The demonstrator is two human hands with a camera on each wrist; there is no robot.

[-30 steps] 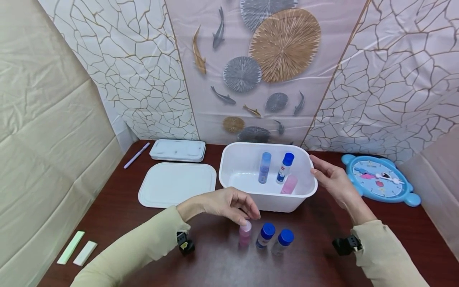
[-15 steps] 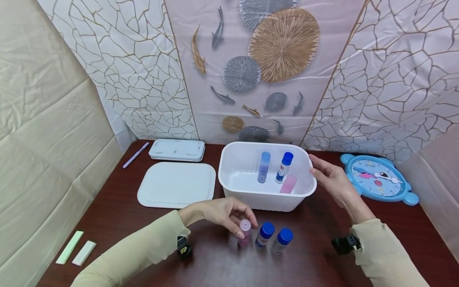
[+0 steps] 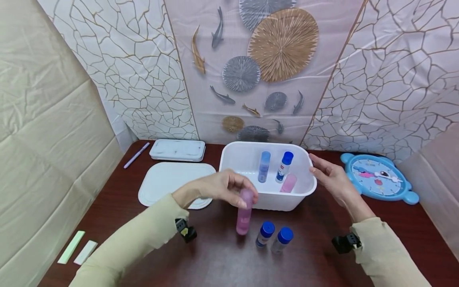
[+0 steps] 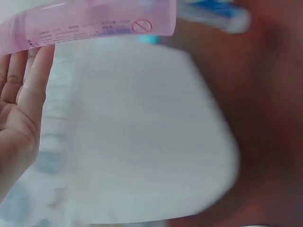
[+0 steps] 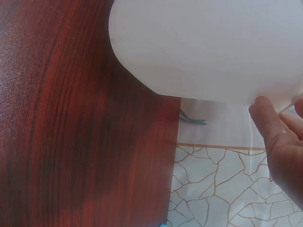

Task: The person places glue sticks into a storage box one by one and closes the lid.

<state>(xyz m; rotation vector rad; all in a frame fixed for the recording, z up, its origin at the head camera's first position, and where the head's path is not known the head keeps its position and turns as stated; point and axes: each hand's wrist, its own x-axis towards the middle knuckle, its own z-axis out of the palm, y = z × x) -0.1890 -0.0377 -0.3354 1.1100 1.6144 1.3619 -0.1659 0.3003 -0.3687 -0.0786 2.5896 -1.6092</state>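
Note:
My left hand (image 3: 222, 187) holds a translucent pink glue stick (image 3: 244, 219) by its upper end, tilted slightly, in front of the white bin (image 3: 276, 202). In the left wrist view the pink glue stick (image 4: 104, 21) shows small print and a red symbol. My right hand (image 3: 335, 181) touches the bin's right rim with its fingers fairly straight. Two blue-capped glue sticks (image 3: 265, 234) (image 3: 282, 240) stand on the table near the left hand. Inside the bin are a light blue glue stick (image 3: 263, 167), a blue-capped one (image 3: 284, 167) and a pink one (image 3: 288, 183).
A white lid (image 3: 165, 179) lies left of the bin, partly behind the left hand. Behind it sit a white case (image 3: 177, 150) and a purple pen (image 3: 136, 155). A blue clock (image 3: 380, 177) lies at the right. Two pale strips (image 3: 71, 247) (image 3: 85, 252) lie front left.
My left hand has gripped the pink glue stick that stood beside the two blue-capped ones and raised it off the table towards the bin. The right hand has stayed at the rim.

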